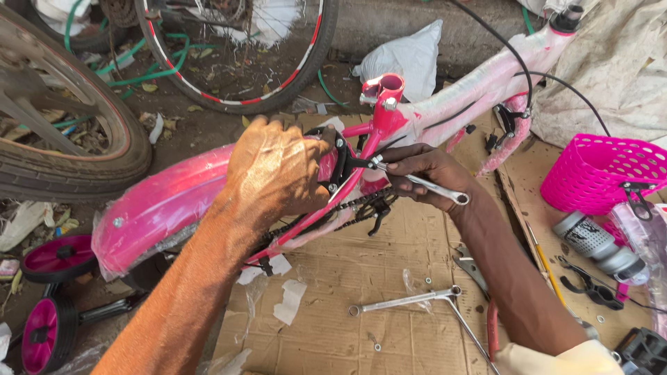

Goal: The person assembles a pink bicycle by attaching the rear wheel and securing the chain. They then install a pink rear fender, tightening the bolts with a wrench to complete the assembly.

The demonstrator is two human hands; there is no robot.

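Working on a small pink bicycle frame (445, 104) that lies on flattened cardboard (375, 278) on the ground, a person uses both bare hands. Their left hand (274, 170) wraps closed over the pink rear mudguard (167, 201), beside the black brake caliper (340, 163), steadying it against the frame. Their right hand (427, 170) pinches a slim silver spanner (424, 184), whose far end sits on a fastener at the caliper; this grip is closed around the tool's shaft. To do this well, the spanner head probably needs to sit squarely on the fastener while the left hand keeps the caliper from twisting, turning in short, controlled strokes so the tool does not slip. Near the right forearm, a second spanner (406, 301) lies on the cardboard. A pink plastic basket (601, 173) rests to the right, two pink stabiliser wheels (48, 292) lie lower left, and larger bicycle wheels (236, 55) stand behind.
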